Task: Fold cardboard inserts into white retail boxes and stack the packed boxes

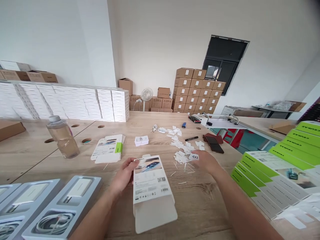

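My left hand (125, 175) grips the left edge of a white carton (150, 181), its thumb on the printed face. The carton has a picture of a cable at its top and an unfolded blank flap toward me. Out to the right, my right hand (207, 162) pinches a small white card (193, 156) with a black symbol, over scattered white paper pieces (182, 156). A neat stack of similar cards (141, 140) lies beyond the carton. Left of it sits a pile of flat printed cartons (107, 149) with a green patch.
Grey trays (66, 206) holding chargers and coiled cables line the near left, below a water bottle (63, 136). Green-and-white boxes (270, 180) are stacked at right. A phone (215, 144), a black marker (191, 138) and a blue object (184, 125) lie beyond my right hand.
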The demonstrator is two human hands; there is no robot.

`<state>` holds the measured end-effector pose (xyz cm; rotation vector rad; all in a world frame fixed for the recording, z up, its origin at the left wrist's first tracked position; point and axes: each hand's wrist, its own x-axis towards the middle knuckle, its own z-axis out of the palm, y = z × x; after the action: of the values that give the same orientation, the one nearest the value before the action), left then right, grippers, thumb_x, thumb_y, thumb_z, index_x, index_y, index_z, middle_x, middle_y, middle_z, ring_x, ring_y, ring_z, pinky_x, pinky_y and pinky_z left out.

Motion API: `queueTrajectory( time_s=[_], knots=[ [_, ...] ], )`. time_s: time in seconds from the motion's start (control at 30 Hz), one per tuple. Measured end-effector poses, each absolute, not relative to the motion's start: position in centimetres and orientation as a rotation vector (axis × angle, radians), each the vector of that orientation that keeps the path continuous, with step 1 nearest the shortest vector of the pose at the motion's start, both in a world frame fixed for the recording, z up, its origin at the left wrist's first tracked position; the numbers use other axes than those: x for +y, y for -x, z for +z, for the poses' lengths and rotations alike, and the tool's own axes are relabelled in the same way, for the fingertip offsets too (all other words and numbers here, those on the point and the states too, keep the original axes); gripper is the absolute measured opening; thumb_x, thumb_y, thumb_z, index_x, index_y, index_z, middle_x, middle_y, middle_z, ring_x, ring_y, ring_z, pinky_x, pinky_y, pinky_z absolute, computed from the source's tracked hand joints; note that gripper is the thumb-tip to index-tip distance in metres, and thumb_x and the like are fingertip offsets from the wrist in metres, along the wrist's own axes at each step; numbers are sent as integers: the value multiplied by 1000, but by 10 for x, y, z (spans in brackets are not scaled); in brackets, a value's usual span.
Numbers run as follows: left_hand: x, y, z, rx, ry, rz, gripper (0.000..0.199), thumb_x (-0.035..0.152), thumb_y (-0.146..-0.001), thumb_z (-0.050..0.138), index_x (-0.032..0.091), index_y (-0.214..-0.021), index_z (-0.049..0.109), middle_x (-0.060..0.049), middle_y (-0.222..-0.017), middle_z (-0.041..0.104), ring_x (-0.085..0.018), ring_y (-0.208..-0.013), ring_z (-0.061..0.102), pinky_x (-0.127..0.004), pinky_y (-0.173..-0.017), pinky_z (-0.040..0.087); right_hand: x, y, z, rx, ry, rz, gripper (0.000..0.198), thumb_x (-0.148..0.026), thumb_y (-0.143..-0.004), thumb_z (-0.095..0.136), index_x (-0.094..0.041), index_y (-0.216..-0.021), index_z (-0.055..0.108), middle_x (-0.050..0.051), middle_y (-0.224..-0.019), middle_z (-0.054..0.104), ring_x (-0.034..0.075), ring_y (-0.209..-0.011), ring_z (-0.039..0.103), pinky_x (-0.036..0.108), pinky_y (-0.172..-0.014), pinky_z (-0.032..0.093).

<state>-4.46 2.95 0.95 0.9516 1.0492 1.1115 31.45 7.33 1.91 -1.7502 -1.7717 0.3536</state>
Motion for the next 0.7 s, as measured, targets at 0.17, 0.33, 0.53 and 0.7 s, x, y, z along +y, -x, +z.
queueTrajectory(
  time_s=[0.17,0.33,0.53,0.7],
  knots=[
    [34,48,3,982,-846,1071,27,41,-75,66,21,-88,55,-1,-75,64,-14,-61,61,-23,-47,50,63,-348,-5,-1863,1791,217,19,-32,-73,61,-24,-85,74,8,-104,72,30,-101,62,38,-90,41],
    [37,50,-3,988,-820,1037,30,40,-76,66,19,-97,58,-6,-85,66,-13,-61,61,-23,-50,53,58,-356,-22,-1684,1818,46,32,-42,-82,48,-23,-90,73,13,-96,73,33,-91,64,43,-82,43],
    [42,54,-10,991,-708,1042,26,37,-75,66,18,-92,57,-5,-78,65,-13,-60,62,-25,-53,55,54,-358,-11,-1399,1701,-9,49,-52,-80,50,-12,-102,67,16,-92,73,27,-74,67,39,-70,52],
    [43,54,-11,987,-633,1053,24,35,-77,63,17,-91,57,-5,-75,66,-13,-59,62,-24,-52,55,27,-323,28,-1307,1424,189,49,-51,-74,64,-17,-109,65,11,-97,73,25,-81,68,37,-72,55]
  ],
)
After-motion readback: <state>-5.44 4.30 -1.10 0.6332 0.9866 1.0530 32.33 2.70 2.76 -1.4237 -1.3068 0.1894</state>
